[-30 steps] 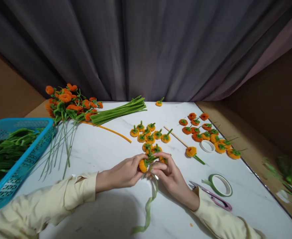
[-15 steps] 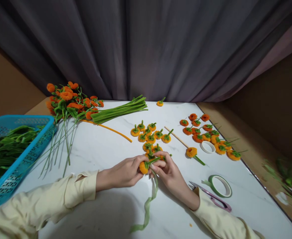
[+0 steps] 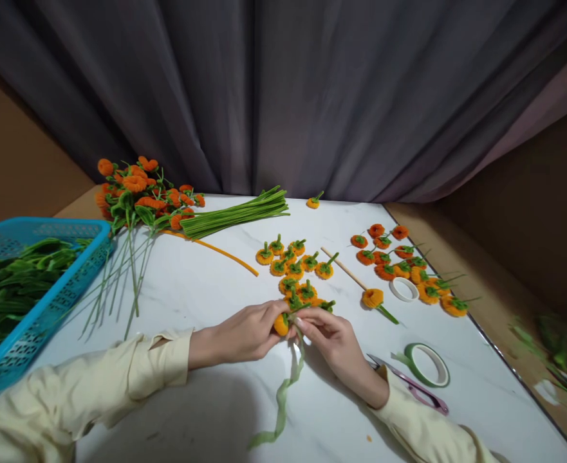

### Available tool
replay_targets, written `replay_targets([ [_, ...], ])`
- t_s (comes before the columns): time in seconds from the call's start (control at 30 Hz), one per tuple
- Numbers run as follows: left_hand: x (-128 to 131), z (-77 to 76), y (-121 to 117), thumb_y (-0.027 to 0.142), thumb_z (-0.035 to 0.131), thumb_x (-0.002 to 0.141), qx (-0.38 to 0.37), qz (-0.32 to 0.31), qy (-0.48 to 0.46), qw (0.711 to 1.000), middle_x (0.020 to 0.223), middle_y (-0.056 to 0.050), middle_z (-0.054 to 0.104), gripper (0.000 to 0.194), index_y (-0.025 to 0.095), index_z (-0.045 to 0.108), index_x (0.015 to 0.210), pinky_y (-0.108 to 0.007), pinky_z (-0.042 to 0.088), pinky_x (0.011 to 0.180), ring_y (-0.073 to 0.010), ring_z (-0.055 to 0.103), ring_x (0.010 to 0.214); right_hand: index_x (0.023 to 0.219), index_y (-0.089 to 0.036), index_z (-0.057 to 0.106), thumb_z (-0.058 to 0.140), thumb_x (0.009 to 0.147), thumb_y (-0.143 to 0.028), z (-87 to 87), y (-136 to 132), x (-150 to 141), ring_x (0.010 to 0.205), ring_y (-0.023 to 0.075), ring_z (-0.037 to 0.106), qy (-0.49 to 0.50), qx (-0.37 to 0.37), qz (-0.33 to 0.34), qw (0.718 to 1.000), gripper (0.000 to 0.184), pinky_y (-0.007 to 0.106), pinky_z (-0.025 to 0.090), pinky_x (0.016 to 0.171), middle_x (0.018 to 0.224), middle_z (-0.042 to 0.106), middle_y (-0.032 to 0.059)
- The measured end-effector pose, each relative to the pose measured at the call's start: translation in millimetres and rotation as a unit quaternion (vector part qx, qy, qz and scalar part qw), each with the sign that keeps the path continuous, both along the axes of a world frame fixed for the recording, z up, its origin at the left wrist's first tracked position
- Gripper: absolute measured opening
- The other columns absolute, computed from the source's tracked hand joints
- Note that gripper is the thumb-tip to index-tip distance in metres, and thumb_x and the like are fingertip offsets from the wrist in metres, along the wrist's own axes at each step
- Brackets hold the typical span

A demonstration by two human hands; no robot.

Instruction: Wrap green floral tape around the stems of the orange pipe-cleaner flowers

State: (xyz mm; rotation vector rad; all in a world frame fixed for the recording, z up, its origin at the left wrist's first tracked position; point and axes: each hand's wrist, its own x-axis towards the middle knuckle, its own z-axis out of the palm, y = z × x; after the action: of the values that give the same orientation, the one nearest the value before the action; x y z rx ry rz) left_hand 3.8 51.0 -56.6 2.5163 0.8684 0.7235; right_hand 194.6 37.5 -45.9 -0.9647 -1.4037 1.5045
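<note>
My left hand [image 3: 251,329] is closed around a small yellow-orange pipe-cleaner flower [image 3: 280,325] with a short green stem. The fingers of my right hand [image 3: 329,337] pinch a strip of pale green floral tape [image 3: 283,399] against the base of that flower. From there the strip dangles toward the table's front and curls at its end. Just beyond my fingers lie several more yellow flowers [image 3: 293,267] with green stems pointing up. One yellow flower [image 3: 372,298] sits on a wooden stick [image 3: 343,267], right of my right hand.
Scissors [image 3: 416,386] and a green tape roll [image 3: 428,364] lie by my right forearm. Orange flowers [image 3: 384,270] and a white ring [image 3: 403,289] are further right. Green pipe cleaners [image 3: 237,214], an orange bouquet [image 3: 136,183] and a blue basket [image 3: 46,334] occupy the left.
The fingers of my right hand have shifted at the flower's stem, which now shows less. The hanging tape has swung slightly left. The view has turned a little.
</note>
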Motion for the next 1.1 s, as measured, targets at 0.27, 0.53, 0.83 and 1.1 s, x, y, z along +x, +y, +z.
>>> replay_targets([
  [0.27,-0.8,-2.1,-1.3,0.018,0.050,0.086,0.019,0.033,0.000,0.999,0.098,-0.012,0.065,0.036,0.014,0.033,0.117,-0.032,0.056,0.068,-0.0216,0.069,0.081,0.097,-0.019,0.058,0.063,0.086,-0.033,-0.7,-4.3,0.5,0.071,0.0127,0.065,0.002,-0.005,-0.007,1.000,0.018,0.023,0.050,0.067,0.075,0.071,0.0021],
  [0.53,0.1,-2.7,-2.4,0.017,0.047,0.085,0.058,0.032,-0.007,0.998,0.101,-0.012,0.064,0.037,0.015,0.029,0.118,-0.030,0.056,0.064,-0.0198,0.069,0.076,0.088,-0.022,0.040,0.068,0.082,-0.037,-1.7,-3.8,-3.1,0.062,0.0089,0.060,0.055,-0.063,-0.004,0.997,0.032,0.021,0.045,0.064,0.067,0.067,-0.0043],
  [0.83,-0.8,-1.8,-2.4,0.017,0.047,0.086,0.065,0.011,0.004,0.998,0.101,-0.012,0.065,0.040,0.016,0.026,0.120,-0.031,0.057,0.067,-0.0220,0.070,0.080,0.082,-0.022,0.037,0.070,0.080,-0.040,-2.0,-4.1,-2.4,0.059,0.0095,0.060,0.069,-0.086,0.005,0.994,0.038,0.022,0.044,0.061,0.063,0.067,-0.0040],
  [1.1,-2.9,-3.4,-1.5,0.020,0.044,0.090,0.065,-0.013,-0.007,0.998,0.094,-0.011,0.065,0.031,0.016,0.028,0.117,-0.031,0.057,0.066,-0.0216,0.069,0.079,0.089,-0.022,0.039,0.073,0.076,-0.040,-3.1,0.3,-2.9,0.055,0.0095,0.058,0.067,-0.105,0.001,0.992,0.041,0.022,0.044,0.058,0.061,0.065,-0.0058],
])
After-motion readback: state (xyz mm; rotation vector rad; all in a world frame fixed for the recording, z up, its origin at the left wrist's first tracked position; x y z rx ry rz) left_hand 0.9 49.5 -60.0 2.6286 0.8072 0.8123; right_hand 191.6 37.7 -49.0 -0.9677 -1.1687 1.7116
